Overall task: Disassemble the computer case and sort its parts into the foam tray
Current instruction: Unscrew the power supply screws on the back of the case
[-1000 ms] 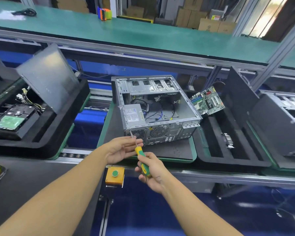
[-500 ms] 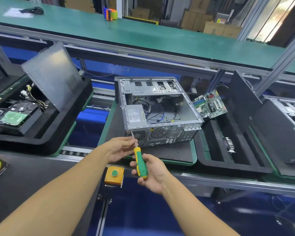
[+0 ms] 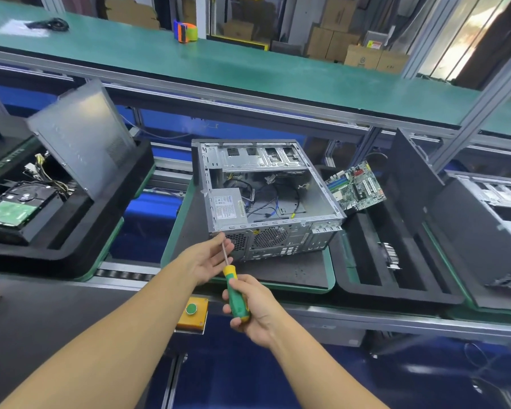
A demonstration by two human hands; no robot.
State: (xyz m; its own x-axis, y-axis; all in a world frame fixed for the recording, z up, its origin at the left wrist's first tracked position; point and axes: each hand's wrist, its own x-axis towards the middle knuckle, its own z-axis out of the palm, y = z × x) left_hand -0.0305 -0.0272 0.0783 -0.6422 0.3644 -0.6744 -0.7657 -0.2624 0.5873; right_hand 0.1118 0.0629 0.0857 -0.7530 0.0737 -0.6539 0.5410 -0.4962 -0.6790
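The open grey computer case [image 3: 281, 231] lies on its side on a black mat, its rear panel facing me and a power supply [image 3: 227, 206] still inside among loose cables. My right hand [image 3: 255, 312] grips the green-and-yellow handle of a screwdriver [image 3: 235, 299]. Its shaft points up to the case's near left corner. My left hand [image 3: 210, 261] has its fingertips on the shaft near the tip. A green motherboard [image 3: 356, 187] leans in the black foam tray [image 3: 396, 290] right of the case.
On the left, another foam tray [image 3: 80, 231] holds a hard drive [image 3: 12, 208], cables and a leaning grey side panel [image 3: 83, 137]. A yellow box with a green button [image 3: 191, 315] sits under my hands. Further case parts stand at far right [image 3: 490, 219].
Both hands have risen slightly toward the case's near left corner, and the screwdriver tip now sits at the case edge. My view has shifted a little.
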